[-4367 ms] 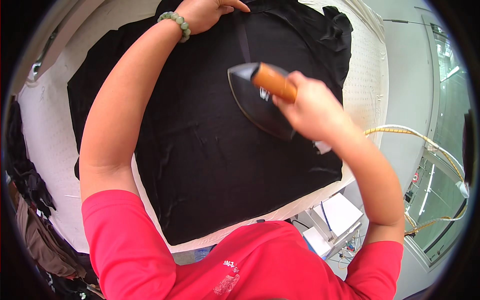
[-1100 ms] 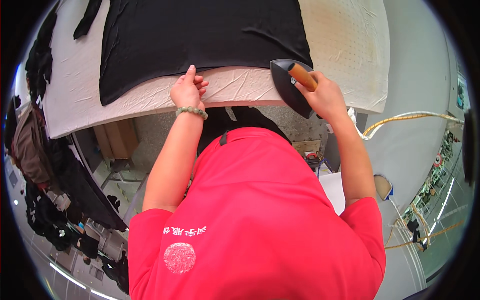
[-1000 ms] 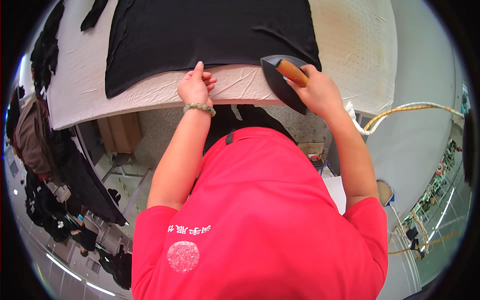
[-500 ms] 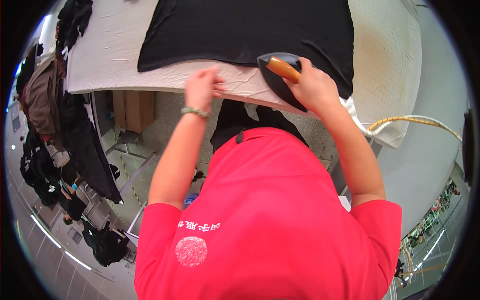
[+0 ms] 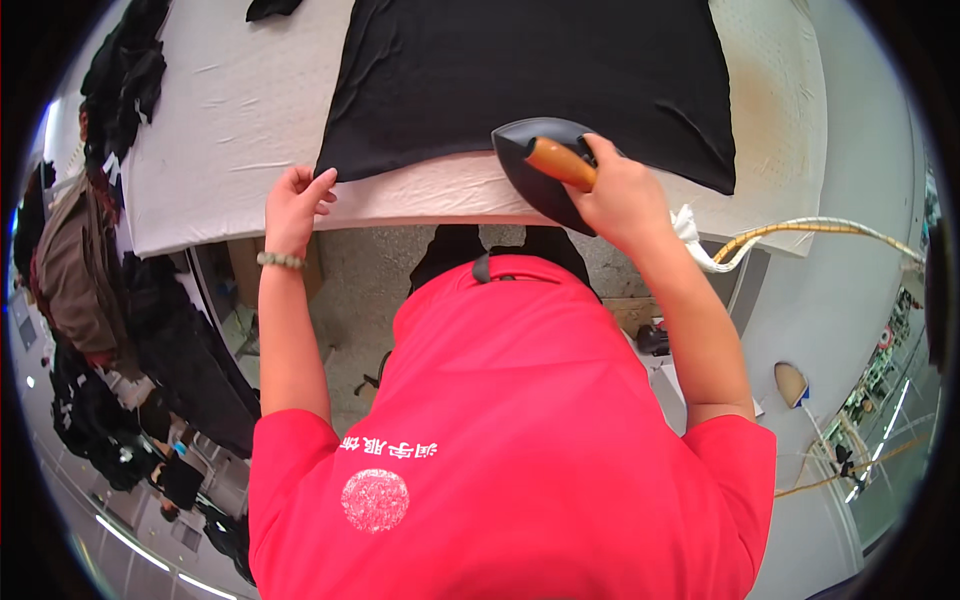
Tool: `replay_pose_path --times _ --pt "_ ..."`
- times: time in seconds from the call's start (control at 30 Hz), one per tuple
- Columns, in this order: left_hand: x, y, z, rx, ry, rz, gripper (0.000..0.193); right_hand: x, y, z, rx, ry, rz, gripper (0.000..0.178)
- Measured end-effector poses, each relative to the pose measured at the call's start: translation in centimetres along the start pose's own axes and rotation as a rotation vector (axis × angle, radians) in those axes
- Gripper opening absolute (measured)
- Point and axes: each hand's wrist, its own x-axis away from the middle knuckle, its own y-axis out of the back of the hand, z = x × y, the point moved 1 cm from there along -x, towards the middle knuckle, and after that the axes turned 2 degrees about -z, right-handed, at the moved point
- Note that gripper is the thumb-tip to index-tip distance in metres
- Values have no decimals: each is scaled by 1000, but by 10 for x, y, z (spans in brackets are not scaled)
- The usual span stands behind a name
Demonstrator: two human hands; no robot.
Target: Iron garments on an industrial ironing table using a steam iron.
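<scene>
**Right hand (image 5: 628,195) closed on the iron (image 5: 533,192), left hand (image 5: 291,208) at the black cloth (image 5: 530,75)**

Pale and padded, the tabletop (image 5: 230,130) carries the cloth, its hem near the front edge. The cloth looks thin, soft and probably slippery, best taken flat by its hem corners. Across the hem sits the iron, likely heavy, rigid and hot, so safest by its orange-brown handle (image 5: 556,162), which the right hand wraps. At the left corner, the left hand is loosely curled; whether it pinches fabric, I cannot tell.

Right fingers (image 5: 606,160) grip iron (image 5: 525,180) at cloth edge (image 5: 430,153).
</scene>
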Motion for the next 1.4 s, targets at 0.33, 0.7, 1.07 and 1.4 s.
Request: replay_pose_path --times 0.33,0.7,1.07,1.4 --pt "-16 8 19 -431 -117 -92 26 -9 -48 85 69 64 96 64" --pt "-19 14 36 -143 -283 -204 29 -17 -99 207 19 349 223 53" --pt "-20 18 19 -479 -299 -131 40 -11 -52 112 281 15 246 40" --pt "-18 11 9 -618 -358 -138 36 28 -16 -13 220 -263 42 43"
